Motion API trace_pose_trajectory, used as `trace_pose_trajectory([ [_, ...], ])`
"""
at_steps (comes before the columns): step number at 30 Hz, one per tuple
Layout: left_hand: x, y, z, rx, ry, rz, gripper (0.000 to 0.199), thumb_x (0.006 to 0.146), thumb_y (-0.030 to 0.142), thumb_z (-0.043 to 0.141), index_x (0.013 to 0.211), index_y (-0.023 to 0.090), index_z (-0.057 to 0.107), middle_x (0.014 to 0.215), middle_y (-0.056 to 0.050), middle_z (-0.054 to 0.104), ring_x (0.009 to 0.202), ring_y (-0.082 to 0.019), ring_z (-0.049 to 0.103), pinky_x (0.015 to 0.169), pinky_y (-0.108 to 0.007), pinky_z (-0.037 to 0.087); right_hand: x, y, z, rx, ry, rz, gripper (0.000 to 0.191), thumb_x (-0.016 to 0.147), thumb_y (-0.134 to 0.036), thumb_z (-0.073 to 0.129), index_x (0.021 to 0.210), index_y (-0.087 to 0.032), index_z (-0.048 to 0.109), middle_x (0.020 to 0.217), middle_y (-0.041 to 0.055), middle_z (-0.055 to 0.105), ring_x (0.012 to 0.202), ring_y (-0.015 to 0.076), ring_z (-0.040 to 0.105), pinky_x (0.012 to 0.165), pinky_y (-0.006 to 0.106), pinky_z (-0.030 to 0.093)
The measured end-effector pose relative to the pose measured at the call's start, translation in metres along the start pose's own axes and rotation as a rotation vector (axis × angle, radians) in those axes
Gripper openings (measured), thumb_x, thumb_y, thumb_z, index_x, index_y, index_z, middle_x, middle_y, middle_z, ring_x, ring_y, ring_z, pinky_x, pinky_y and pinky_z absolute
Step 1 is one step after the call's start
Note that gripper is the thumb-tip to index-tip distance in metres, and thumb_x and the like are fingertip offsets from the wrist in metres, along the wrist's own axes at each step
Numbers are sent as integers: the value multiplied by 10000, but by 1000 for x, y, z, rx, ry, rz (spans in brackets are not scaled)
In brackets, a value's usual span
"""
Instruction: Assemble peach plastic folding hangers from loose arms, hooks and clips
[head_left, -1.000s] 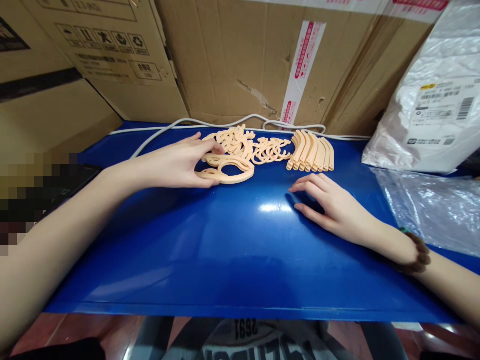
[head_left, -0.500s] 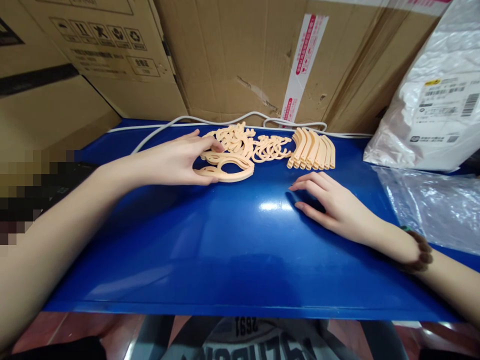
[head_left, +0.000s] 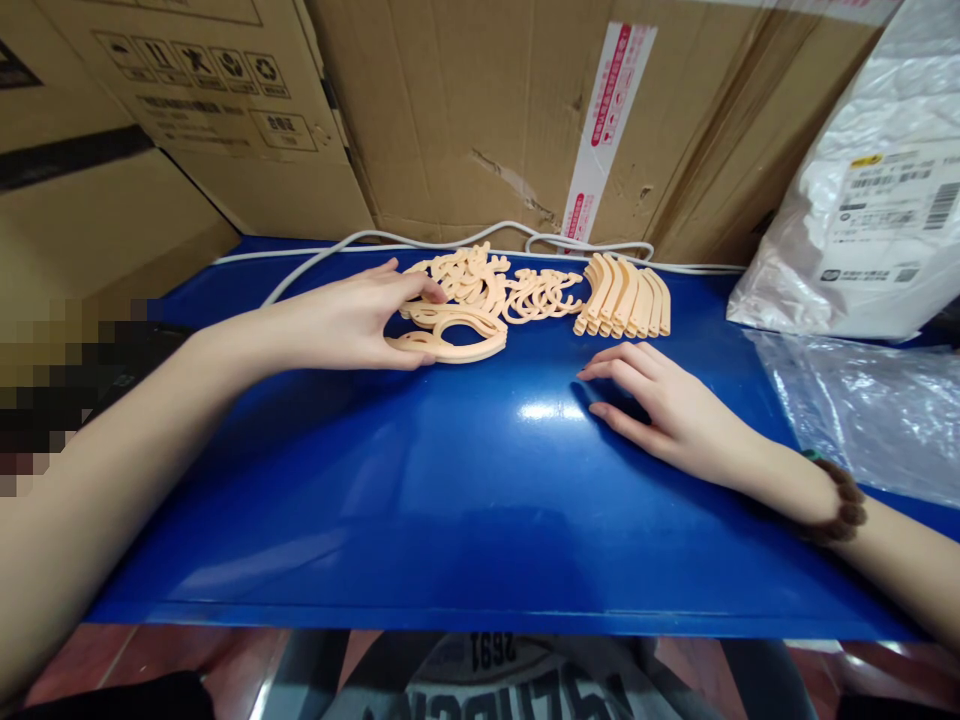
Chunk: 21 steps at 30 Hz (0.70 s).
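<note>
My left hand reaches in from the left, its thumb at the front and fingers at the back of some stacked cream curved pieces; its palm hides their left ends. Behind them lies a jumbled heap of cream parts, with cream hook-shaped pieces to its right. Farther right, several cream curved arms are lined up side by side. Just in front of that row, my right hand rests over the blue table, thumb and fingers apart, holding nothing.
Cardboard boxes stand along the back of the blue table. A white cable runs in front of them. At the right are a white plastic parcel and a clear plastic bag. Something dark lies at the left, partly pixelated.
</note>
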<state>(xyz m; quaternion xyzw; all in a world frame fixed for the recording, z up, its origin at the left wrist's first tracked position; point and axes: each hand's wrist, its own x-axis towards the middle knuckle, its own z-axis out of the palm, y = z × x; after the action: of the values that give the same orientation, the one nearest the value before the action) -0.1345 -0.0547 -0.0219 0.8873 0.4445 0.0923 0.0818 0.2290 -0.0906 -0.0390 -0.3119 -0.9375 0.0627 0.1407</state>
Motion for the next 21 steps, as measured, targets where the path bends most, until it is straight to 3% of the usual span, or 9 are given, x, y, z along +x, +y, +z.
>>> trace_pose_trajectory([
  [11,0,0,-1,39,-34,-11,541,829,491,602,1291,238,479,1298,-87,604,1187,-325,562,1088,-542,384,2,0,0,-34,-6,-27,258,976,-288,497,1197,-182,576,1207,121,588,1094,247,563,960,405,478],
  [15,-1,3,-2,74,-19,17,676,826,557,602,1359,167,461,1362,-143,563,1275,-351,507,1143,-559,315,1,-1,0,-60,-14,-38,267,987,-291,481,1205,-168,574,1214,122,578,1097,239,556,964,399,474],
  [18,-2,18,1,92,22,44,775,869,618,543,1437,109,408,1499,-188,431,1394,-362,387,1173,-532,291,0,-1,1,-67,-18,-29,273,990,-299,478,1211,-171,573,1247,123,567,1130,240,546,983,400,467],
  [21,-3,46,11,87,75,66,717,946,584,463,1474,106,377,1555,-171,367,1466,-320,289,1207,-491,258,0,0,2,-83,-26,-11,278,993,-314,473,1210,-177,580,1336,126,535,1183,247,531,1017,416,449],
])
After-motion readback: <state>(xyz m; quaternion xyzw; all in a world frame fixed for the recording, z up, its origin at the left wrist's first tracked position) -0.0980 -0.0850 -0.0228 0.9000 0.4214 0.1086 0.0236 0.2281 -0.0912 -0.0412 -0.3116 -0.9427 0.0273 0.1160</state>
